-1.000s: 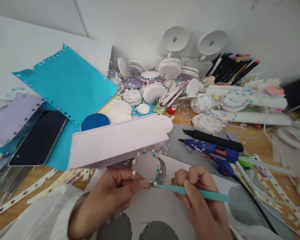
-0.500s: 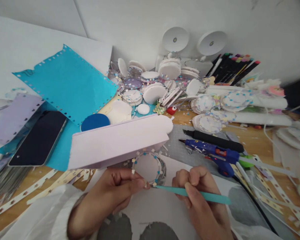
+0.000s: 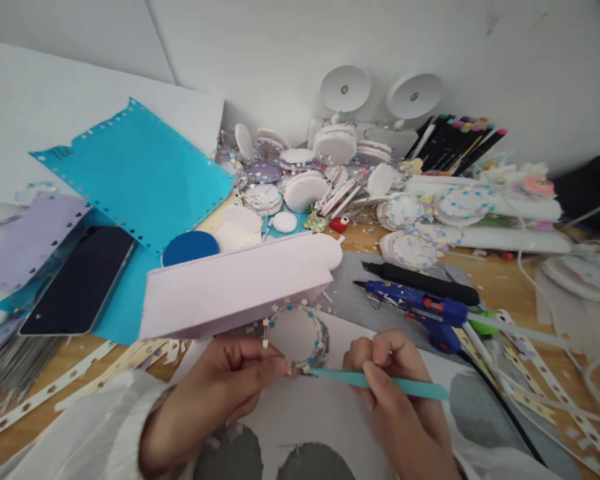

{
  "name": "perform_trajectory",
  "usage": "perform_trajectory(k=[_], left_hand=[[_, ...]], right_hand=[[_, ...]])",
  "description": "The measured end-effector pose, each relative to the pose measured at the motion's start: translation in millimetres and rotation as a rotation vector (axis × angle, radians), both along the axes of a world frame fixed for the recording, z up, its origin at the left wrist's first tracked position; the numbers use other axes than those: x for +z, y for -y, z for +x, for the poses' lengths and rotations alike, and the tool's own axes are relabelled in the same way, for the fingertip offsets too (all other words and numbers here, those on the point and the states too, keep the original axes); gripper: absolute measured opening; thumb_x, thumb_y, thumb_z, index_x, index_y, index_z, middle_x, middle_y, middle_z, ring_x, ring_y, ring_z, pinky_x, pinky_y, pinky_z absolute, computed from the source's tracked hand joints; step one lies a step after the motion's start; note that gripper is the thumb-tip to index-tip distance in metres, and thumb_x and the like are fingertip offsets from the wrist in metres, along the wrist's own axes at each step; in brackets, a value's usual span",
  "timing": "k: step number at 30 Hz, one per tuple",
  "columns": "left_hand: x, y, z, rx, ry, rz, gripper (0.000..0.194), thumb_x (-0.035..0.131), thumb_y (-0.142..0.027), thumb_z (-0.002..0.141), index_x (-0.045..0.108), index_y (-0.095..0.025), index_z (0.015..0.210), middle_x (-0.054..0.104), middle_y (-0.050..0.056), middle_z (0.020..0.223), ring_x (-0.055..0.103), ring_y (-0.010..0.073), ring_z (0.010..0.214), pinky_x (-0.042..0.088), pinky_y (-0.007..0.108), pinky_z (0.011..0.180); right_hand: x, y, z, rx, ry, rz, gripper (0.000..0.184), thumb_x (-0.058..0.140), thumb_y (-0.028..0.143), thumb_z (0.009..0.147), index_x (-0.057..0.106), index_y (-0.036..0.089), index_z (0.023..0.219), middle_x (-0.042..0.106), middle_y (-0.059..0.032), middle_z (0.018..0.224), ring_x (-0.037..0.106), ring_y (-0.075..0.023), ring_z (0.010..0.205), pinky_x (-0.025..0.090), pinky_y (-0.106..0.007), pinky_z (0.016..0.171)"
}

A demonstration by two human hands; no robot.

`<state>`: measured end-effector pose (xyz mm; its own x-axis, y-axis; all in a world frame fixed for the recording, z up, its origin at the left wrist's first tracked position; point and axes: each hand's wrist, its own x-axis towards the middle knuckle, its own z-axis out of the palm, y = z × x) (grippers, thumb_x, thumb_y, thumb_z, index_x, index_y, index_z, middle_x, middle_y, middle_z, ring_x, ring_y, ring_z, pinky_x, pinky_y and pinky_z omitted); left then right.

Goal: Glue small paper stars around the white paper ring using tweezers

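My left hand pinches the lower edge of a thin wire ring between thumb and fingertips. Small white and blue paper flowers dot the ring, which stands around a white disc. My right hand is closed on slim teal tweezers, gripping them near the middle. Their narrow tip points left and reaches the ring's bottom, right beside my left fingertips. Whether the tip touches a flower is too small to tell. Beneath both hands lies a white sheet with round cut-outs showing grey.
Behind the ring lies a long pale lilac box. A blue glue gun and a black pen-like cutter are at right. A phone, blue paper and decorated discs crowd the back and left.
The view has shifted slightly. Both hands keep their grips, and the tweezers' tip stays at the ring's lower edge, the tool lying a little flatter.
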<state>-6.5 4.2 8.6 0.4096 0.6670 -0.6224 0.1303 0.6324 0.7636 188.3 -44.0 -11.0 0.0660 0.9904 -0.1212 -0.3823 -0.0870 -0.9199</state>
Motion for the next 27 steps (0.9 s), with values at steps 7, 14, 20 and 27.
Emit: perform_trajectory(k=[7,14,20,27], left_hand=[[1.8,1.1,0.5,0.007,0.016,-0.007,0.031,0.066,-0.045,0.078,0.068,-0.014,0.077,0.034,-0.008,0.041,0.023,0.0053,0.039,0.011,0.023,0.041],[3.6,-0.4,0.8,0.002,-0.007,-0.008,0.032,0.066,-0.046,0.078,0.065,-0.015,0.072,0.03,-0.009,0.04,0.016,0.0041,0.038,0.009,0.022,0.04],[4.5,-1.0,1.9,0.01,-0.004,-0.005,0.033,0.066,-0.047,0.077,0.067,-0.013,0.078,0.03,-0.009,0.041,0.018,0.0043,0.038,0.009,0.023,0.041],[8.0,-3.6,-0.3,-0.066,-0.054,0.035,0.037,0.067,-0.049,0.074,0.068,-0.012,0.076,0.033,-0.008,0.04,0.021,0.0047,0.038,0.01,0.023,0.041]], right_hand=[[3.7,1.8,-4.9,-0.029,-0.005,-0.033,0.017,0.05,0.036,0.092,0.044,0.026,0.08,0.037,0.0042,0.066,0.035,-0.0133,0.061,0.028,-0.027,0.055],[-1.2,-1.6,0.2,0.009,-0.003,0.037,0.014,0.051,0.033,0.092,0.047,0.026,0.081,0.04,0.0045,0.062,0.036,-0.0124,0.056,0.028,-0.027,0.052],[-0.6,-1.5,1.8,-0.07,-0.03,-0.007,0.015,0.055,0.032,0.089,0.047,0.024,0.078,0.041,0.0042,0.062,0.035,-0.0121,0.055,0.025,-0.026,0.05],[-11.6,12.1,6.5,-0.063,0.026,0.118,0.017,0.055,0.032,0.087,0.045,0.025,0.075,0.031,0.006,0.058,0.029,-0.0124,0.053,0.022,-0.025,0.05]])
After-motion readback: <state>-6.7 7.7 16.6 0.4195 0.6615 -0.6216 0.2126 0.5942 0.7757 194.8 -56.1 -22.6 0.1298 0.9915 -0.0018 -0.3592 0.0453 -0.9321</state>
